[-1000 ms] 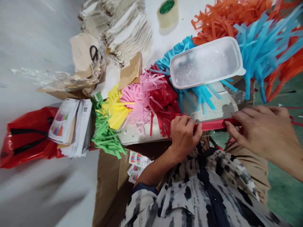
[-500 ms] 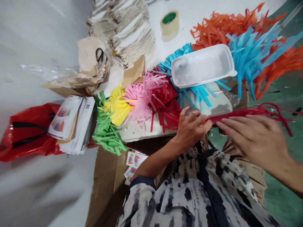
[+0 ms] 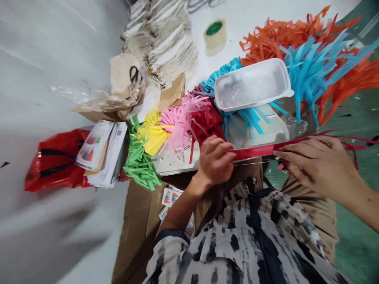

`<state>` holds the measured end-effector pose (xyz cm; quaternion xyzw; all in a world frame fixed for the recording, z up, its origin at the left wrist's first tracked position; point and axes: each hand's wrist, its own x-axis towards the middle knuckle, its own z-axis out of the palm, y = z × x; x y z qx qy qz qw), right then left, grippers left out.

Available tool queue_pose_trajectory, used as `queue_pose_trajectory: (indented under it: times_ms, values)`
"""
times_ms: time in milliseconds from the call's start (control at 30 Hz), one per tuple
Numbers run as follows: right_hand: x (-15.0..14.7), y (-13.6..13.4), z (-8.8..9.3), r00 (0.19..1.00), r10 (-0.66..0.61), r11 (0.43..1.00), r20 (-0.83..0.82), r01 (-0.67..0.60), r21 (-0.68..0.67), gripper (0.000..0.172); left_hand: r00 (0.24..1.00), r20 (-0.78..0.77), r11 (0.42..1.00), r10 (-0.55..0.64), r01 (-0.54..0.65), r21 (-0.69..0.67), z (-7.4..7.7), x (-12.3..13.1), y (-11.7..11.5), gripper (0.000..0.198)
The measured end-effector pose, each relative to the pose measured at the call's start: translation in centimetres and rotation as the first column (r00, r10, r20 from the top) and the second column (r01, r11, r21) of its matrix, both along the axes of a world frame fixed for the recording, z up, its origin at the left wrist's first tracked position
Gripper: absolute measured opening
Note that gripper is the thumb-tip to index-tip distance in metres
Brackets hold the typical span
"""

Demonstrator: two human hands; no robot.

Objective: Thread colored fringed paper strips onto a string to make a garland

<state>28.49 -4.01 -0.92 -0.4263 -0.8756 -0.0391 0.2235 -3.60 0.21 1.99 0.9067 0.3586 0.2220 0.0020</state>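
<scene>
Stretching: a red paper strip (image 3: 254, 152) is held taut between left hand (image 3: 214, 161) and right hand (image 3: 316, 167), fingers closed on it, apparently to keep it flat.

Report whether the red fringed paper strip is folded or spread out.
Spread: the red fringed paper strip runs straight between the left hand and right hand.

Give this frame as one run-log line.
left hand: holds red paper strip | right hand: holds its other end | nearby: translucent plastic tub

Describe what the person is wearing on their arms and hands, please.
The left hand and right hand are bare, with no gloves. The left forearm comes out of a loose white-and-black tie-dye shirt sleeve with a dark navy hem.
</scene>
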Motion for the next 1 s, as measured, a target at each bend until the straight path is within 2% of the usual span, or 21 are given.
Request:
queue_pose_trajectory:
  times_ms: [100,167,300,400,533,667,833,1000]
  values:
    - [0.4,1.1,0.3,0.999,0.033,0.999,-0.009,-0.034,-0.027,0.025,0.977,-0.028,0.977,-0.210,0.209,-0.039,-0.7,3.9,-0.7,0.024]
    - [0.7,1.8,0.3,0.998,0.062,0.997,-0.021,-0.063,-0.049,0.024,0.962,-0.098,0.966,-0.254,0.246,-0.086,-1.1,6.1,-0.6,0.022]
    - [1.0,2.7,0.2,0.995,0.092,0.989,-0.045,-0.096,-0.113,0.028,0.974,-0.186,0.987,-0.128,0.107,-0.120,-1.5,7.3,0.2,0.022]
    - [1.1,3.0,0.2,0.995,0.094,0.991,-0.042,-0.097,-0.093,0.033,0.974,-0.190,0.991,-0.121,0.108,-0.081,-1.8,6.7,0.4,0.022]
    - [1.3,3.0,0.2,0.995,0.097,0.994,-0.022,-0.098,-0.057,0.036,0.990,-0.119,0.995,-0.081,0.075,-0.059,-2.6,6.4,0.2,0.020]
    - [1.2,2.9,0.0,1.000,0.000,1.000,0.017,0.000,-0.022,0.031,0.998,-0.065,0.995,-0.016,0.009,-0.096,-2.9,6.6,-0.1,0.019]
    - [0.7,3.1,-0.3,0.975,-0.155,0.988,0.160,0.154,0.020,0.037,0.991,0.011,0.980,0.132,-0.129,-0.152,-2.1,6.0,-0.3,0.022]
    - [0.4,4.0,-0.4,0.969,-0.149,0.989,0.196,0.150,0.011,0.051,0.971,-0.061,0.964,0.229,-0.235,-0.126,-1.9,5.7,0.1,0.027]
